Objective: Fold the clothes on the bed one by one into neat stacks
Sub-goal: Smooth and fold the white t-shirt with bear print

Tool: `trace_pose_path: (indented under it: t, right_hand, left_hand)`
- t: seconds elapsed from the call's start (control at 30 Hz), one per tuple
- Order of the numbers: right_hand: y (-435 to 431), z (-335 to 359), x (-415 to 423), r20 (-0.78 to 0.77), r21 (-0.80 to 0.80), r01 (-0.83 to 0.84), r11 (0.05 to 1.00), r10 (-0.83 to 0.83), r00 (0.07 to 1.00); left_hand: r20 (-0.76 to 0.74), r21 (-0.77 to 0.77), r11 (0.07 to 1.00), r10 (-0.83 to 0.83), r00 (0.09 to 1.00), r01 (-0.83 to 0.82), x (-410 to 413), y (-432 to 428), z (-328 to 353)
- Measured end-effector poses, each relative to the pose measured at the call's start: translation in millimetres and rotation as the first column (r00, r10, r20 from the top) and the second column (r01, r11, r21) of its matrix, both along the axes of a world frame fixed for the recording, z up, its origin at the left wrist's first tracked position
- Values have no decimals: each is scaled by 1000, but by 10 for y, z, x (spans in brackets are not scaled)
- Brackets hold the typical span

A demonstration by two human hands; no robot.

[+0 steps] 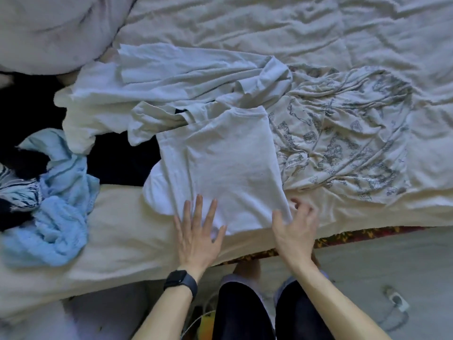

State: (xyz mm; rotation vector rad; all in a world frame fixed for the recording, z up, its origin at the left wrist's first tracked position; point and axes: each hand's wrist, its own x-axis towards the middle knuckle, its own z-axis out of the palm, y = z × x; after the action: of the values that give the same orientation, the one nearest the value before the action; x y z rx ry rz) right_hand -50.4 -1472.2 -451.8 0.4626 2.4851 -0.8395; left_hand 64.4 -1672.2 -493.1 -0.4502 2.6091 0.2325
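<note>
**White T-shirt (220,168) flat at the bed's (122,241) near edge**

The partly folded shirt lay between the hands and the far heap of white clothes (171,77). The left hand (196,236) pressed flat on its near hem, fingers straight and spread. The right hand (294,231) hovered at the near right corner, fingers loosely curled and blurred; whether it pinched cloth could not be told. A printed garment (343,148) lay right.

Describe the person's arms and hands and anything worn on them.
No sleeves show on either arm. The left hand has a black smartwatch with a dark band on its wrist. The right hand wears nothing; no gloves or rings show on either.
</note>
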Motion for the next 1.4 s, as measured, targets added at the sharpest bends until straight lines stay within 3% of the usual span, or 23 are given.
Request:
trace_pose_path:
  t: [0.03,0.1,0.2,0.27,0.3,0.33,0.43,0.57,0.6,0.7,0.73,0.8,0.87,0.9,0.93,1.03,1.17,1.23,1.4]
  right_hand:
    - [-134,-5,-77,-154,32,-168,985,171,973]
    - [-450,-157,-282,-337,121,-432,894,446,829]
    - [-792,-485,-601,-328,279,-689,669,741,586]
    - [-727,-712,-779,-251,408,-773,487,873,418]
    - [-633,-781,-872,-198,445,-786,430,903,382]
    - [-540,-814,-958,-145,464,-784,412,909,392]
    - [-394,-728,-1008,-99,489,-732,475,864,494]
    - [-111,-630,-402,-205,494,-746,446,894,398]
    - [-9,-642,-243,-205,487,-742,461,886,416]
    - [202,-576,61,-228,378,-637,671,735,639]
    - [223,-506,105,-253,284,-548,786,613,748]
    - [260,-340,150,-161,9,-239,971,238,958]
    - [293,-237,157,61,-151,58,987,-49,997]
    - [309,-226,132,143,-192,132,973,-105,984]
    - [314,-227,89,203,-222,167,961,-122,972]
    - [280,-264,-83,324,-280,142,950,-46,945]
    - [297,-325,-212,360,-311,52,949,67,931]
    - [342,-313,-209,390,-360,55,931,97,916]
    - [496,-26,-184,290,-404,16,914,111,951]
  left_hand:
    - [-35,-6,1000,-15,999,15,60,-24,-31]
    - [-132,-1,1000,-23,991,23,9,-20,-75]
    - [-226,-12,999,29,974,-33,-273,8,-181]
    - [-206,-42,999,-8,979,-1,-311,-94,-323]
    - [-178,-57,998,-47,983,38,-252,-182,-391]
    - [-155,-74,994,-85,984,74,-162,-274,-445]
    - [-172,-74,995,-76,982,64,43,-370,-399]
    - [-218,29,988,154,964,-151,172,-154,-195]
    - [-206,36,979,204,957,-201,200,-111,-163]
    - [-265,156,900,434,861,-406,243,19,-67]
    - [-284,237,817,575,767,-525,230,66,-30]
    - [-174,448,493,866,469,-746,154,131,109]
    - [86,561,93,982,170,-823,96,147,214]
    - [197,555,-47,977,76,-830,80,116,241]
    - [263,540,-111,964,42,-835,100,61,224]
    - [414,545,-130,901,131,-828,214,-145,131]
    - [572,555,-176,790,219,-813,294,-308,140]
    - [575,597,-220,788,220,-772,320,-293,185]
    - [429,675,-133,871,239,-726,399,-113,492]
